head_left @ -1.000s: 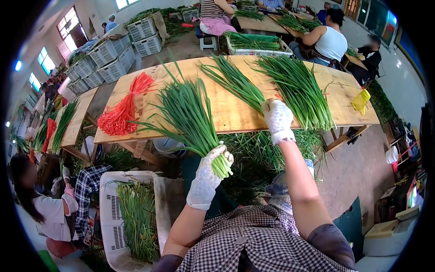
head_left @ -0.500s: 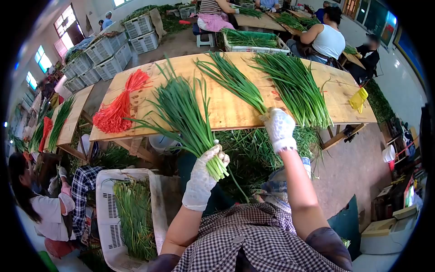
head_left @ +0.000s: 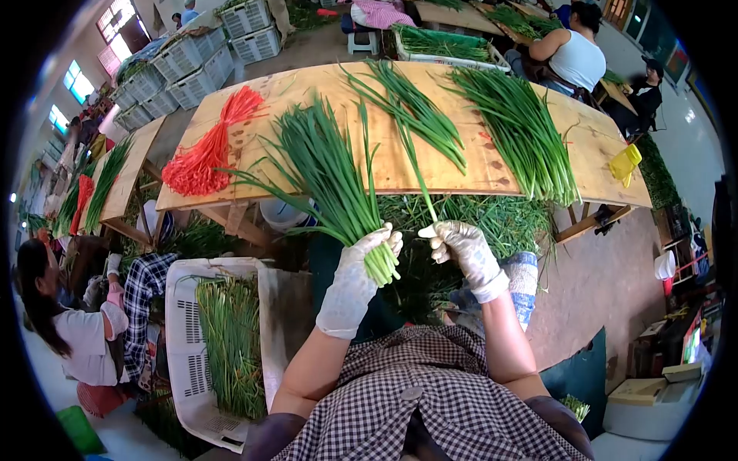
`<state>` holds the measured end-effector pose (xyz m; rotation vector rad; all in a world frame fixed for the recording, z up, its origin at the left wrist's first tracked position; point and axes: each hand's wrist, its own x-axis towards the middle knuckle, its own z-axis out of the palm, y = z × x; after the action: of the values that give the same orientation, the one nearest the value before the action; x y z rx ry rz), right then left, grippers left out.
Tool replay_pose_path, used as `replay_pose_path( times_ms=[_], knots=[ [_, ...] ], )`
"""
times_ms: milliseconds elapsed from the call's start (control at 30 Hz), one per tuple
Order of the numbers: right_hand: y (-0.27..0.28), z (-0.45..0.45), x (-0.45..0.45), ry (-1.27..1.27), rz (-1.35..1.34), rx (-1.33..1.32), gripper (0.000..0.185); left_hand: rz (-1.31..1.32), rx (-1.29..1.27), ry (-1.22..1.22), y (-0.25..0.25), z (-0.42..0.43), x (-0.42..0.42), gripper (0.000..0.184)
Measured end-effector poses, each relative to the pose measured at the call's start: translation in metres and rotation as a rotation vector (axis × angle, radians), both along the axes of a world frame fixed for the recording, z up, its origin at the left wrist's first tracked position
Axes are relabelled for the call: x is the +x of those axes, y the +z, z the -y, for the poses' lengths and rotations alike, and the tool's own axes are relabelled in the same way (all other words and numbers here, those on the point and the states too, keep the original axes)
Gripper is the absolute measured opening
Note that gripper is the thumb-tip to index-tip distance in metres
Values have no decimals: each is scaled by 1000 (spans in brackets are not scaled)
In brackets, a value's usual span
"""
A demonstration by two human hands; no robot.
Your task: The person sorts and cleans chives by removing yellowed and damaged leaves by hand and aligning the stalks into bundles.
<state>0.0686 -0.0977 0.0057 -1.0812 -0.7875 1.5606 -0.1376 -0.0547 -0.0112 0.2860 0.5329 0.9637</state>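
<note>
My left hand point(head_left: 347, 286), in a pale glove, is wrapped round a bunch of garlic chives point(head_left: 327, 173) near its cut white-green ends. The leaves fan away from me over the table edge. In my gloved right hand point(head_left: 467, 257), thumb and fingers pinch the base of one thin chive stalk point(head_left: 416, 173), whose upper part lies across the table. Beyond it rests a small loose bunch of chives point(head_left: 430, 119). A larger pile of chives point(head_left: 516, 127) lies to the right. Red plastic ties point(head_left: 201, 160) are heaped at the table's left.
The wooden table point(head_left: 477, 180) crosses in front of me. A yellow object point(head_left: 626, 164) sits at its right end. A white crate point(head_left: 187, 392) of greens stands at my lower left, and loose leaves point(head_left: 500, 219) lie below the table. Other people point(head_left: 573, 58) sit nearby.
My right hand has come back from the small bunch towards me, drawing out a single stalk. The rest of that bunch stays on the table. My left hand still grips its bunch, slightly shifted right.
</note>
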Motion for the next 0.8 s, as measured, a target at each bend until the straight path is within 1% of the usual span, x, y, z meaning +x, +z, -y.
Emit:
replay_pose_path(
  times_ms=[33,100,133,200,233,267,333,367,400,433,467,533,567,600,667,700,733,800],
  knots=[
    [4,5,-11,-84,312,87,25,-75,-1,-22,-3,-2,0,31],
    [5,12,-24,-236,929,232,22,-82,28,-6,-8,-2,7,32],
    [8,16,-29,-270,989,318,22,-87,61,8,-8,-1,11,33],
    [19,22,-37,-246,1134,382,19,-90,59,14,-7,0,13,34],
    [15,23,-38,-209,1160,435,18,-97,73,-24,-8,-1,13,34],
    [13,25,-41,-180,1188,422,18,-105,88,-62,-8,-2,14,35],
    [20,28,-46,-122,1179,460,17,-88,136,-59,11,4,12,36],
    [9,23,-36,-42,1000,512,19,-143,216,-34,18,5,9,36],
    [23,18,-26,84,870,528,22,-197,294,-8,21,3,7,36],
    [29,10,-15,1,840,542,25,95,262,-29,21,1,4,35],
    [36,-1,-6,-80,810,556,28,32,347,18,24,-1,5,33],
    [68,-26,4,-483,1344,176,35,136,393,16,41,0,5,31],
    [66,-46,17,-552,1475,199,37,136,396,15,39,0,6,31],
    [56,-67,32,-624,1606,225,40,116,330,3,34,-2,8,30],
    [31,-96,54,-620,1831,390,35,67,237,-31,28,-4,12,30],
    [36,-104,53,-446,1961,219,27,91,212,-40,27,-3,13,29],
    [38,-105,52,-456,1957,220,27,114,189,-51,25,-3,14,28],
    [47,-103,45,-677,1864,337,23,136,210,-26,20,-7,14,28]
  ],
)
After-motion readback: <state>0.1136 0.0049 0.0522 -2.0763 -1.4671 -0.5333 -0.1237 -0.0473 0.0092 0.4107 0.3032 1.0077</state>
